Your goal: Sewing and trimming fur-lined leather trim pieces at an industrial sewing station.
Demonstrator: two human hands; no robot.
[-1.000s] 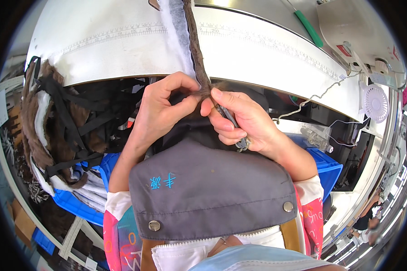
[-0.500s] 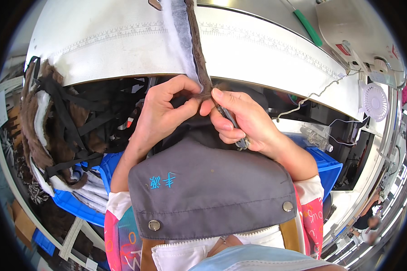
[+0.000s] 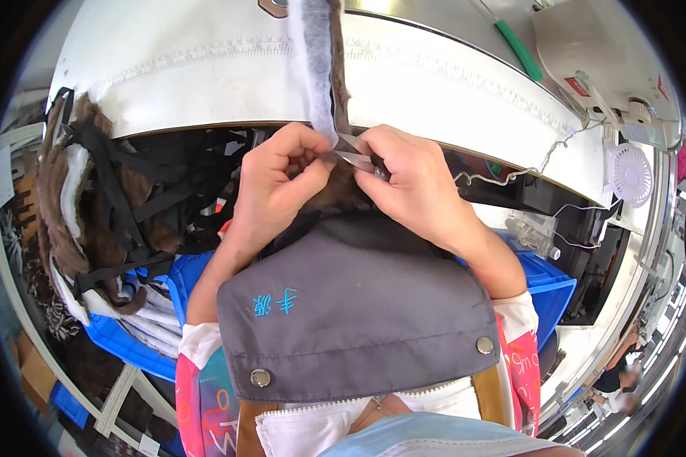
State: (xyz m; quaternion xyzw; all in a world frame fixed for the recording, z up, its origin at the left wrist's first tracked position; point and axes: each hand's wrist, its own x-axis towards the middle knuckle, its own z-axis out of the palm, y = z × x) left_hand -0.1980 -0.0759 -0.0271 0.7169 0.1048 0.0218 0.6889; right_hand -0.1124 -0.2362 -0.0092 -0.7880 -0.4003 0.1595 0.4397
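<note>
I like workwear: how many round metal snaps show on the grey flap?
2: left snap and right snap, near the lower corners of the grey flap. Others may be hidden.

From where I stand, the lettering that catches the eye is on the grey apron [image 3: 358, 305]: two bright blue embroidered characters [image 3: 274, 302], sewn on the left part of its flap. Across the white worktable [image 3: 168, 99] runs a printed ruler scale [image 3: 198, 57], its fine ticks and rows of small numerals picking up again on the right. Loose, handwriting-like letters decorate the pink right sleeve [image 3: 523, 369], and orange and white letter shapes show on the left sleeve [image 3: 206, 396]. The pale machine housing [image 3: 594, 46] bears a red-and-white label [image 3: 577, 85], too small to make out.
</note>
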